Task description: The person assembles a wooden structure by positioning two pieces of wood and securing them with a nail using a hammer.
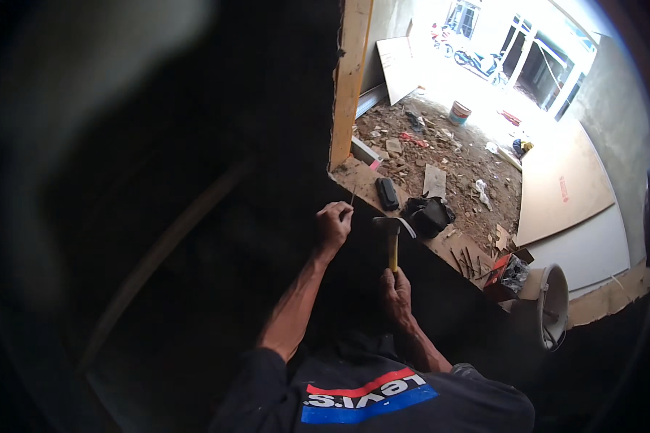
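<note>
A claw hammer point(393, 249) with a yellow handle stands upright in my right hand point(396, 292), whose fingers are wrapped round the lower handle. Its metal head is up, level with the sill edge. To its left, my left hand point(334, 225) is closed in a pinch on a thin nail point(353, 195) that points upward, near the corner of the wooden sill point(357, 175). Hammer head and nail are apart. On the sill, beyond my hands, lie a dark oblong case point(386, 194) and a crumpled black bag point(429, 216).
A wooden post point(352, 79) rises from the sill's left end. Several long nails or rods point(470, 264), a red box point(497, 274) and a bucket point(552, 307) sit to the right. Beyond are rubble point(469, 155), leaning boards point(567, 184) and parked motorbikes point(482, 63). Darkness hides much of the left.
</note>
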`<act>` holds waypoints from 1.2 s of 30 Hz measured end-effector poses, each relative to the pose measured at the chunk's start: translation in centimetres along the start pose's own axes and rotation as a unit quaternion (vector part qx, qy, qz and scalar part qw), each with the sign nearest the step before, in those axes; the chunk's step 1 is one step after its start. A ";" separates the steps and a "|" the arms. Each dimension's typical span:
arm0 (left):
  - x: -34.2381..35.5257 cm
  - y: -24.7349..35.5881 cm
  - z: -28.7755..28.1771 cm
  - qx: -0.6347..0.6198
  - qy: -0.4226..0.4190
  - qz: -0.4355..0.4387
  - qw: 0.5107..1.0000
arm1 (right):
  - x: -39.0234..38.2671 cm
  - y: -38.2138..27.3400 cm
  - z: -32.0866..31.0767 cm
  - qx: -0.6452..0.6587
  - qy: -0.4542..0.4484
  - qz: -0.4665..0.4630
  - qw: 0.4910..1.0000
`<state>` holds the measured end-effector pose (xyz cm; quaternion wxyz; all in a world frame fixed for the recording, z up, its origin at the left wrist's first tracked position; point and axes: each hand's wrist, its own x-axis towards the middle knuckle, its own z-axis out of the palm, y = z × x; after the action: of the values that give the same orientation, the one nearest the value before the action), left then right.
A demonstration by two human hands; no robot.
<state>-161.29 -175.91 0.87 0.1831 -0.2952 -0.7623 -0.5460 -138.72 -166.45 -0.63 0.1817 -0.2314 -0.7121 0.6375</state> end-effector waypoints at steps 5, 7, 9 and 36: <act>5.0 -7.8 8.0 0.007 -0.033 0.011 0.999 | 3.5 -3.2 -1.2 -0.070 0.046 -0.017 0.996; 6.0 -11.8 9.8 0.062 -0.068 0.026 0.995 | 5.1 -3.4 -1.3 -0.099 0.065 -0.007 0.993; 6.3 -11.3 11.3 0.023 -0.075 0.035 0.996 | 5.9 -3.1 -2.7 -0.132 0.086 -0.010 0.988; 5.2 -11.4 10.8 0.057 -0.083 0.080 0.992 | 19.3 -6.8 6.7 -0.332 0.082 -0.131 0.931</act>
<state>-172.17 -167.07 -7.96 0.1787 -0.3882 -0.7789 -0.4590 -159.09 -161.65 4.61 0.2342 -0.2346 -0.8895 0.3145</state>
